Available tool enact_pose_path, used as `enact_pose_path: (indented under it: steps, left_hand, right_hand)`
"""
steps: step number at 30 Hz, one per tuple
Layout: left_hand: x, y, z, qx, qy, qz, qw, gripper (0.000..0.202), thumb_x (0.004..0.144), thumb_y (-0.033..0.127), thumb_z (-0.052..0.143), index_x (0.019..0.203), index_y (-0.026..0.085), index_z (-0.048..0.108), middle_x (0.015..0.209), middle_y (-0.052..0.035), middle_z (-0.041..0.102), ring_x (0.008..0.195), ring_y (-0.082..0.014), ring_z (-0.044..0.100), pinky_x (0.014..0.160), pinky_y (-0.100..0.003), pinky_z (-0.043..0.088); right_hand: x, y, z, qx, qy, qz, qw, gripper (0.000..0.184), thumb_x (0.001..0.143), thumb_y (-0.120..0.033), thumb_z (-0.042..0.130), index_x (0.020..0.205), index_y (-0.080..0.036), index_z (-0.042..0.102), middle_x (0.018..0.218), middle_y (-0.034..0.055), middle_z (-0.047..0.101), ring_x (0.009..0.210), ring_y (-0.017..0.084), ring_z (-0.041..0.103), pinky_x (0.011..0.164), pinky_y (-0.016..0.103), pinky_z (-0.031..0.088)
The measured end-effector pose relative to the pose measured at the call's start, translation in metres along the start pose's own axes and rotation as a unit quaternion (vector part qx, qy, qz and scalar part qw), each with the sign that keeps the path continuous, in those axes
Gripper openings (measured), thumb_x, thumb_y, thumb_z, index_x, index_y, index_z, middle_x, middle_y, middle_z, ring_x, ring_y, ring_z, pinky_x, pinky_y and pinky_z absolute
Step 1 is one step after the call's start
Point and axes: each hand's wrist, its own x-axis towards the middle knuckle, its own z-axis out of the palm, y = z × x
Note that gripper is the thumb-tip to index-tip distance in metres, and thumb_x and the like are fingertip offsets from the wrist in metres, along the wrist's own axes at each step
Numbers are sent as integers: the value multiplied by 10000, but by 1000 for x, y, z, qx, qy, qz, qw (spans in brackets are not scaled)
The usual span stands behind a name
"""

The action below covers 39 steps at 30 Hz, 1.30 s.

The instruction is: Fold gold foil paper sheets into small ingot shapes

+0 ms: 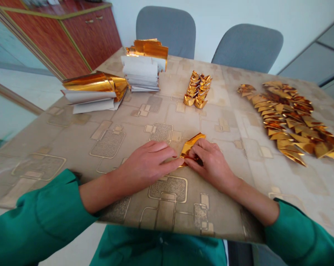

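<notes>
Your green sleeves [36, 221] reach over the bench's [58, 147] near edge. Your left hand [147, 160] lies open just beside the gold foil piece [191, 147] at mid-bench, while your right hand [212, 164] presses it with curled fingers; too much force could tear the thin foil.

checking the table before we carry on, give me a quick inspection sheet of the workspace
surface: table with a beige patterned cover
job's things: gold foil piece under the right hand, with the left hand reaching its lower edge; small pile of folded foil shapes; larger spread of folded shapes
clutter: two stacks of white paper and gold foil at the far left, sheets fanned out
grippers: two bare hands, green sleeves
cables: nothing seen
surroundings: two grey chairs past the table, reddish-brown cabinet behind on the left
</notes>
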Motion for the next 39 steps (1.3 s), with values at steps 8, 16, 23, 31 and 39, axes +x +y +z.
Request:
enact_pose_path:
  steps: [8,16,23,31,39]
  left_hand:
    - [1,4,5,3,-17,53,998,214,985,164,465,1047,152,669,921,-50,674,860,-200,557,804,-354,470]
    - [-4,5,16,-43,-11,60,997,217,969,162,508,1117,113,659,1164,-83,703,1071,-236,579,942,-396,476]
    - [-6,8,17,-58,-12,34,998,215,957,152,525,1124,118,657,1180,-70,708,992,-233,577,947,-426,480]
    - [-4,14,17,-41,-48,10,998,304,986,164,450,1256,143,588,1163,-89,665,976,-227,542,931,-403,464]
    - [2,18,22,-14,-74,5,997,324,992,191,438,1279,116,567,984,-74,623,895,-221,508,850,-371,458]
  right_hand:
    - [2,-1,-2,-1,-13,12,1000,227,890,-295,671,734,-181,552,812,30,573,776,182,538,703,319,333]
    - [-1,1,1,-8,12,9,1000,180,877,-301,682,819,-190,553,858,27,586,822,202,547,756,337,321]
    - [-13,12,-7,-17,25,37,999,206,866,-333,707,942,-197,572,930,40,602,906,236,555,837,375,333]
    - [-17,23,-10,32,16,56,998,119,873,-270,689,892,-213,586,895,26,599,905,223,554,835,371,352]
    - [-18,5,-20,-74,19,-131,988,205,1015,-250,491,917,-231,670,873,11,681,912,192,541,938,409,326]
